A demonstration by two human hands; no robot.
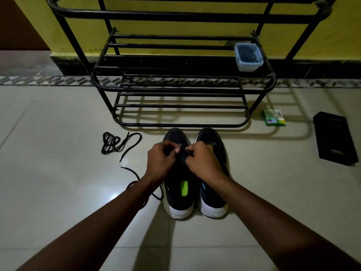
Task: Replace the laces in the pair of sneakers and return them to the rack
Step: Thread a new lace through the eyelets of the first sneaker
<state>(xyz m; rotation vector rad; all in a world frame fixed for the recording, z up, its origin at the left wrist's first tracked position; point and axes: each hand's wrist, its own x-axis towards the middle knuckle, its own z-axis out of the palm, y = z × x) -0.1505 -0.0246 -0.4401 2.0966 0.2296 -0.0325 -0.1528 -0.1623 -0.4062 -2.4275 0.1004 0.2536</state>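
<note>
Two dark sneakers with white soles stand side by side on the tiled floor, toes toward the rack: the left sneaker (178, 194) and the right sneaker (214, 194). Both my hands work over the left sneaker's eyelet area. My left hand (161, 160) has its fingers curled, pinching a black lace there. My right hand (202, 160) pinches the lace end (188, 152) between thumb and fingers. A loose black lace (115, 143) lies coiled on the floor to the left. Another black lace (134, 178) trails under my left forearm.
A black metal shoe rack (181, 89) stands against the yellow wall just beyond the sneakers. A clear plastic tub (248, 56) with dark contents sits on its middle shelf at the right. A green packet (273, 118) and a black box (335, 137) lie on the floor at right.
</note>
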